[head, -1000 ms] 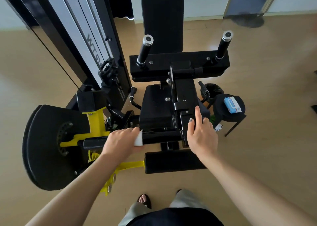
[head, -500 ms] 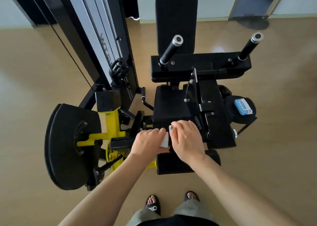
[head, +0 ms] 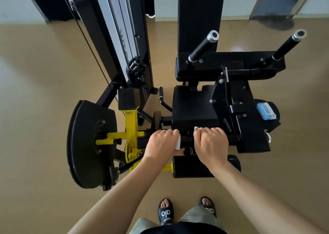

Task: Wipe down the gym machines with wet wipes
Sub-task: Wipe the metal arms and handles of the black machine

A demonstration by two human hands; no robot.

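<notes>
Wet wipe [head: 177, 143] at frame centre, folded in left hand [head: 162, 144], wrapped round black crossbar [head: 187, 139]. Right hand [head: 211, 143] clenched on same bar beside it, bracing. Step: wiping bar. Next likely: slide wipe along bar. Wipes pack [head: 266, 111] middle right.

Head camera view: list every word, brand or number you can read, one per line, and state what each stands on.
"alo": on the strap of each black slide sandal.
Weight stack cover: pale lettering, cut off and blurred, unreadable.
Wet wipes pack: label too small to read.
Nothing else is legible.
</notes>
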